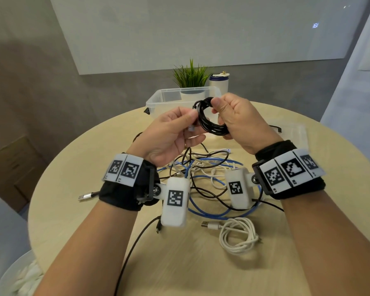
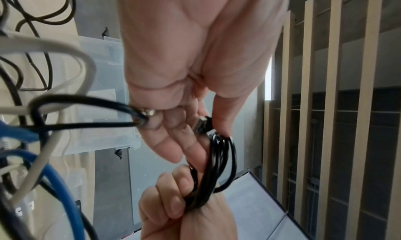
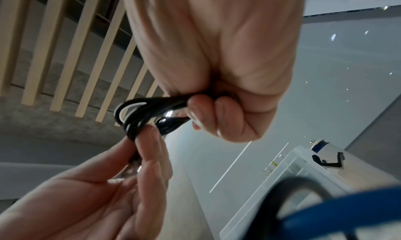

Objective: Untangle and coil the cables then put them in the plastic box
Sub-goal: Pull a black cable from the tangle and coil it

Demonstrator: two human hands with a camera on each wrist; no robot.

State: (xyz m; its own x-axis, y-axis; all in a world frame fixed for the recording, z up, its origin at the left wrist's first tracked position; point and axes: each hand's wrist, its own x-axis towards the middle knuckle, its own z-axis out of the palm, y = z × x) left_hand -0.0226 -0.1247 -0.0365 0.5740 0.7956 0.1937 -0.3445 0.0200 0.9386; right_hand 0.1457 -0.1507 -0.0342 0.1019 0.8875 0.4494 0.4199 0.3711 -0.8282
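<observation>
A coiled black cable is held up above the round table between both hands. My right hand grips the coil in its curled fingers. My left hand pinches the cable's plug end beside the coil between thumb and fingers. Below the hands lies a tangle of blue, white and black cables. A coiled white cable lies at the near right of the table. The clear plastic box stands open at the table's far side.
The box's clear lid lies at the right of the wooden table. A potted plant and a white-and-blue canister stand behind the box. A black cable with a silver USB plug reaches left.
</observation>
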